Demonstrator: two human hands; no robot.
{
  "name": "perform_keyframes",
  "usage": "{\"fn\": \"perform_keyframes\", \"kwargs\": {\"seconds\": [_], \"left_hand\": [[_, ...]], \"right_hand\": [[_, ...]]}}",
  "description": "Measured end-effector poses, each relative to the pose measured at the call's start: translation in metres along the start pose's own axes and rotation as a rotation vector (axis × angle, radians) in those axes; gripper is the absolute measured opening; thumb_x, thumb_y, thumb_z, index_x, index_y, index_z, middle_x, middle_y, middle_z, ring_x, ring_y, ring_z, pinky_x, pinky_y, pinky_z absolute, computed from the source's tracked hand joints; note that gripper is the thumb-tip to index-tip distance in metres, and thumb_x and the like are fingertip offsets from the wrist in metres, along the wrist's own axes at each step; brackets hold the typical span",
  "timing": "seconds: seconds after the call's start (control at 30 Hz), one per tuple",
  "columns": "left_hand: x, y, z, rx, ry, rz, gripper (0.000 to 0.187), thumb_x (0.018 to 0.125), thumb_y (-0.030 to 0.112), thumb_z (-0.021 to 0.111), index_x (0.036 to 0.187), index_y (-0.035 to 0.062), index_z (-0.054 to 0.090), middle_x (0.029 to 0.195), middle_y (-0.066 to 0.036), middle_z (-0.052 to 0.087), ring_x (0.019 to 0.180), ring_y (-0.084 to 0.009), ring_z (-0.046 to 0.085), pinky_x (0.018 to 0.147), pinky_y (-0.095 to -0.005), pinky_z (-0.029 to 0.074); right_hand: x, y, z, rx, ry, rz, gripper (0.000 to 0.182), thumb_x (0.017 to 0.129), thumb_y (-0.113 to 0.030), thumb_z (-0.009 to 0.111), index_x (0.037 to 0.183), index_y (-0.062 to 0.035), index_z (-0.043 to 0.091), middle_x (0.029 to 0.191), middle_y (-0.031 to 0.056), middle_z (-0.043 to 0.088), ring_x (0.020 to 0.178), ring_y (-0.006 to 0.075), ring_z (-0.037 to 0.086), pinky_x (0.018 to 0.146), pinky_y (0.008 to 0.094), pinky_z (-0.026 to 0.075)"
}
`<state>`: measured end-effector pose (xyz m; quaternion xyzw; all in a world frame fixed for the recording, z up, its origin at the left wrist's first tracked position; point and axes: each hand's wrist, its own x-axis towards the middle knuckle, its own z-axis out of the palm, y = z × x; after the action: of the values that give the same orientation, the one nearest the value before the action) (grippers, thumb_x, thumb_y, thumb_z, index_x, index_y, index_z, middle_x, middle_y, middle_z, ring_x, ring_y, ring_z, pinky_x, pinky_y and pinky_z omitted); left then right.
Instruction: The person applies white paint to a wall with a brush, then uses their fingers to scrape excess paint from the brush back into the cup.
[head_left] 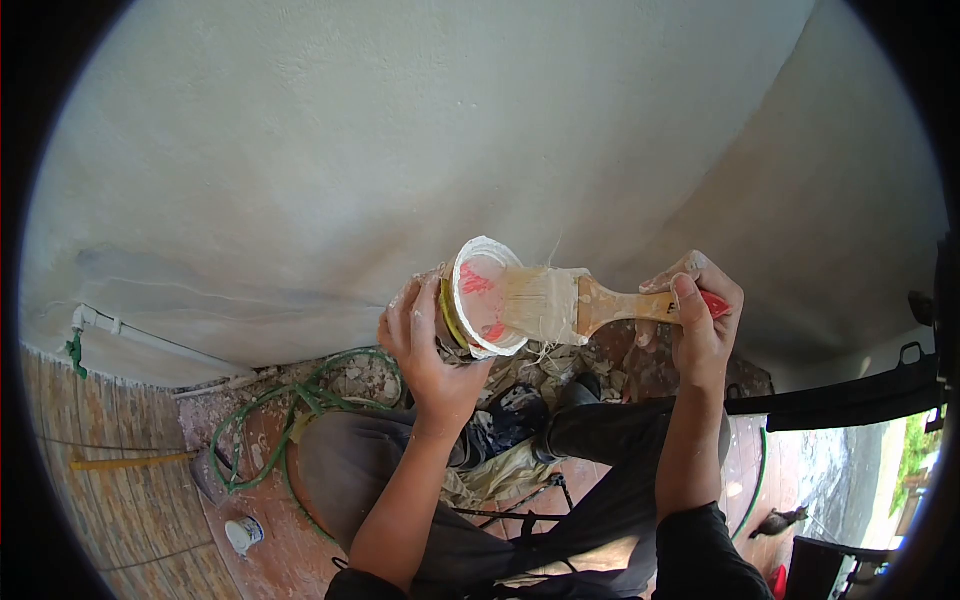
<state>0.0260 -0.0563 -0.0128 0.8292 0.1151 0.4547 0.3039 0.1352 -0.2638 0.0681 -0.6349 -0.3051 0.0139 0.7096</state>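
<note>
dark sleeves [705, 555] are sitting nearest the camera, and beyond them the left hand [425, 345] is holding a white-rimmed cup [484, 268] from its left side, fingers wrapping the outside and its pink-streaked mouth facing the camera and the right. to the right, the right hand [703, 315] is gripping the red-tipped wooden handle of a wide brush [600, 303], fingers closing around it, while the bristles are overlapping the cup's right rim. a pale wall [450, 130] is rising on the far side, with a green hose [308, 393] looping over the floor at left and a small white tub [243, 535] resting near left.
</note>
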Motion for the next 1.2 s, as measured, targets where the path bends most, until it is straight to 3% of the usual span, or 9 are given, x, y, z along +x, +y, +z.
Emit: {"fn": "perform_keyframes", "kwargs": {"seconds": [0.1,0.2,0.3,0.4,0.63,0.7,0.83,0.87,1.2], "left_hand": [[0.001,0.001,-0.001,-0.003,-0.008,-0.002,0.089,0.054,0.021,0.089,0.13,0.0025,0.047,0.125,-0.014,0.053,0.119,-0.0324,0.047,0.101,-0.0474,0.029],[0.002,-0.001,0.0,-0.204,-0.014,-0.11,0.089,0.053,0.014,0.088,0.13,-0.0015,0.045,0.122,-0.018,0.052,0.115,-0.036,0.05,0.095,-0.0451,0.041],[0.001,-0.002,0.001,-0.316,-0.049,-0.17,0.088,0.054,0.012,0.088,0.129,-0.0022,0.045,0.121,-0.017,0.052,0.113,-0.0344,0.052,0.095,-0.0425,0.042],[0.001,0.0,0.002,-0.469,-0.084,-0.269,0.084,0.055,0.011,0.087,0.128,-0.0022,0.046,0.119,-0.016,0.053,0.111,-0.0302,0.053,0.095,-0.0398,0.043],[-0.002,-0.004,0.005,-0.61,-0.172,-0.298,0.077,0.058,0.011,0.086,0.123,-0.0021,0.048,0.113,-0.013,0.057,0.105,-0.024,0.058,0.091,-0.0366,0.046],[-0.003,-0.004,0.005,-0.618,-0.207,-0.302,0.075,0.059,0.012,0.087,0.122,-0.0018,0.049,0.109,-0.012,0.059,0.101,-0.0226,0.06,0.088,-0.0353,0.048],[-0.006,-0.001,0.003,-0.673,-0.255,-0.384,0.073,0.06,0.013,0.088,0.12,-0.002,0.049,0.109,-0.012,0.061,0.099,-0.0209,0.062,0.087,-0.034,0.049],[-0.008,-0.001,0.003,-0.7,-0.26,-0.404,0.072,0.06,0.013,0.088,0.119,-0.0025,0.049,0.109,-0.012,0.062,0.1,-0.0205,0.062,0.086,-0.0335,0.05],[-0.016,-0.009,-0.002,-0.921,-0.332,-0.405,0.076,0.057,0.015,0.091,0.119,-0.0051,0.052,0.113,-0.014,0.063,0.102,-0.0197,0.063,0.09,-0.0334,0.05]], "right_hand": [[-0.001,-0.005,0.008,0.146,0.044,0.127,0.031,0.096,-0.02,0.051,0.08,0.0056,0.059,0.066,0.0111,0.056,0.043,0.0184,0.056,0.035,0.028,0.044],[0.002,-0.009,0.02,0.248,0.129,0.145,0.031,0.097,-0.021,0.049,0.085,0.006,0.057,0.066,0.0113,0.056,0.044,0.0196,0.057,0.036,0.0292,0.046],[0.005,-0.007,0.017,0.261,0.124,0.078,0.034,0.099,-0.024,0.05,0.091,0.0069,0.059,0.072,0.013,0.061,0.054,0.0174,0.062,0.045,0.0277,0.052],[0.006,-0.005,0.014,0.139,0.154,0.041,0.035,0.1,-0.025,0.05,0.093,0.0073,0.06,0.075,0.0134,0.062,0.058,0.018,0.063,0.048,0.0277,0.053],[0.002,-0.002,0.021,0.082,0.113,-0.001,0.03,0.098,-0.02,0.053,0.099,0.0085,0.063,0.081,0.0139,0.064,0.062,0.0182,0.064,0.052,0.0274,0.052],[0.001,-0.001,0.023,-0.056,0.043,-0.106,0.032,0.1,-0.019,0.047,0.099,0.0095,0.061,0.083,0.0154,0.062,0.061,0.0201,0.064,0.049,0.0276,0.053],[-0.005,-0.002,0.028,0.022,-0.025,-0.101,0.034,0.099,-0.022,0.05,0.098,0.0103,0.062,0.087,0.0156,0.062,0.064,0.0206,0.066,0.051,0.0287,0.054],[-0.007,-0.007,0.032,0.115,-0.017,-0.046,0.024,0.096,-0.013,0.056,0.1,0.0095,0.065,0.081,0.0146,0.065,0.064,0.0169,0.064,0.054,0.0261,0.051],[0.0,0.006,0.016,0.363,-0.096,0.046,0.033,0.099,-0.022,0.05,0.098,0.0083,0.063,0.083,0.0161,0.065,0.064,0.0162,0.063,0.052,0.0254,0.049]]}}
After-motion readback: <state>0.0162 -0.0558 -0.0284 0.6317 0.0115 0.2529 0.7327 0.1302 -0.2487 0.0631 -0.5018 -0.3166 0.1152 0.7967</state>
